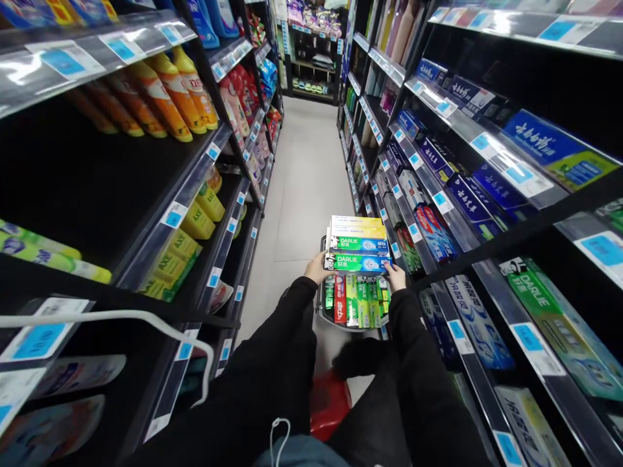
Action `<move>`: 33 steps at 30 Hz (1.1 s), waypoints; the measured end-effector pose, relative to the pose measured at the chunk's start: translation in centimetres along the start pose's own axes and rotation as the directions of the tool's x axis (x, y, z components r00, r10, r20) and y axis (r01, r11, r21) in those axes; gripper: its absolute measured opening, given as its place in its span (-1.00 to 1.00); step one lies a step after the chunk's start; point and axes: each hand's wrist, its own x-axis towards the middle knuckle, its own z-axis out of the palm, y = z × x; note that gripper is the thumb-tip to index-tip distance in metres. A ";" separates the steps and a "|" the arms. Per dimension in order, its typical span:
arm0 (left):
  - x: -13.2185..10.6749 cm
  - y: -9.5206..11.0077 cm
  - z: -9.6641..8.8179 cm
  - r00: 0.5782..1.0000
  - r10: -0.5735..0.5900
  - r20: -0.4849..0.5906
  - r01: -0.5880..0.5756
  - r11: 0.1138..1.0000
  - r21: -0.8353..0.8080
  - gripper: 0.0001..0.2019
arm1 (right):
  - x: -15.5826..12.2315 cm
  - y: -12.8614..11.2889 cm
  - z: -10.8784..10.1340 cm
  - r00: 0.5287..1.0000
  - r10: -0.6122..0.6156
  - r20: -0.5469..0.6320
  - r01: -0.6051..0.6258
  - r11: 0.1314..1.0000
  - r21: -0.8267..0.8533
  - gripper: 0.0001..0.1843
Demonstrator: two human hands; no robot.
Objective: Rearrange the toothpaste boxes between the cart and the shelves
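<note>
My left hand (317,268) is closed on the left end of a green and blue Darlie toothpaste box (357,263). At its right end my right hand (396,277) grips the same box, fingertips bent over the edge. A second Darlie box (357,244) lies just behind it, and white and yellow boxes (357,226) are stacked beyond that. Whether my hands also hold these rear boxes, I cannot tell. Below is a basket (357,329) with rows of toothpaste boxes, mostly green, plus a red box (339,299) on the left.
Shelves of toothpaste boxes (470,198) line the right side; orange bottles (175,97) and yellow AXE bottles (199,211) stand on the left. A grey floor aisle (311,149) runs ahead to a far shelf. Something red (328,402) is below me. A white cable (146,316) crosses lower left.
</note>
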 end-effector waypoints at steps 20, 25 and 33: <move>3.3 -3.0 3.5 0.991 -0.109 -0.081 0.119 0.985 0.123 -0.16 | 5.7 4.4 2.1 0.981 -0.049 -0.189 -0.018 0.941 -0.339 -0.42; 3.2 -3.0 3.2 0.995 -0.080 -0.052 0.085 0.990 0.110 -0.10 | 5.4 4.6 2.1 0.979 -0.046 -0.196 -0.027 0.934 -0.357 -0.40; 3.4 -2.6 2.9 0.989 -0.148 -0.026 0.148 0.989 0.001 -0.29 | 3.8 2.8 2.1 0.977 0.004 -0.213 -0.085 0.925 -0.370 -0.42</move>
